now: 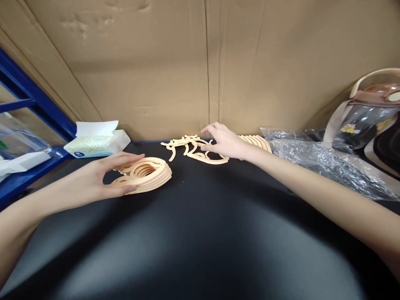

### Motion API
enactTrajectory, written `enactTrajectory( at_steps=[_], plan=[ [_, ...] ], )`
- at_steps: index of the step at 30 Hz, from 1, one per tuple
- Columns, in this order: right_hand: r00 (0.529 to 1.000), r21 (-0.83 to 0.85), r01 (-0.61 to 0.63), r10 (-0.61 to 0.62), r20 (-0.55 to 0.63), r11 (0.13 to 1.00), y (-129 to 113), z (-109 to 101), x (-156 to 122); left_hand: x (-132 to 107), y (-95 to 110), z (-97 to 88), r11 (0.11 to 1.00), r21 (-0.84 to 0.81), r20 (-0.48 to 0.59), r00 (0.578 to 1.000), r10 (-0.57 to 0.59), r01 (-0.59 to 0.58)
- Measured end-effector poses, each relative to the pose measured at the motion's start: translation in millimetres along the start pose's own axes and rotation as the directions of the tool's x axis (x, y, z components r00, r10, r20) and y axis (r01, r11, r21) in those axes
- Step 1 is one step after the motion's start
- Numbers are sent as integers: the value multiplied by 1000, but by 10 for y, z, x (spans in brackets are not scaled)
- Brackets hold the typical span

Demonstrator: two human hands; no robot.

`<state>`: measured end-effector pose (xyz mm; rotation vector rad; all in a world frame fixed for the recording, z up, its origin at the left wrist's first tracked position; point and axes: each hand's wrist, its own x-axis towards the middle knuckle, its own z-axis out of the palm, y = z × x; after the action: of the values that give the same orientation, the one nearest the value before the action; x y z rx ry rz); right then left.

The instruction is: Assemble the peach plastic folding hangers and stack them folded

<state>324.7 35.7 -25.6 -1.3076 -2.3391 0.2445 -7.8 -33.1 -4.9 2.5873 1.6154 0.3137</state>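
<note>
At the left, my left hand (103, 177) grips the near-left end of a neat stack of curved peach-coloured plastic frames (156, 179), thumb at the front and fingers over the back. The stack rests on the black tabletop, and its frames have rounded openings. My right hand (223, 141) is stretched out over a loose pile of similar pieces (208, 159) by the cardboard. Its fingers are apart with nothing visible in them; whether they touch the pile I cannot tell. Thin, hook-like peach pieces (172, 152) lie at the pile's left side.
Behind my right wrist is another row of peach pieces (261, 141). Crumpled clear plastic (325, 162) and a strapped drink bottle (359, 121) are on the right. A tissue pack (96, 143) sits back left, beside a blue metal frame (40, 100). Cardboard (150, 75) walls the back.
</note>
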Motion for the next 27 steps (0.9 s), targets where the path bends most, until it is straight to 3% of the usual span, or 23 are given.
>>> enactTrajectory(
  at_steps=[14,23,27],
  plan=[
    [999,-96,-20,24,39,995,-7,-37,0,3,-57,36,996,-54,58,996,-64,67],
    [969,-203,48,4,247,978,-94,-39,-70,4,-70,39,975,-71,130,971,-202,212],
    [973,-237,31,25,232,971,-123,8,-92,-15,-128,54,978,-74,116,976,-184,193]
  ],
)
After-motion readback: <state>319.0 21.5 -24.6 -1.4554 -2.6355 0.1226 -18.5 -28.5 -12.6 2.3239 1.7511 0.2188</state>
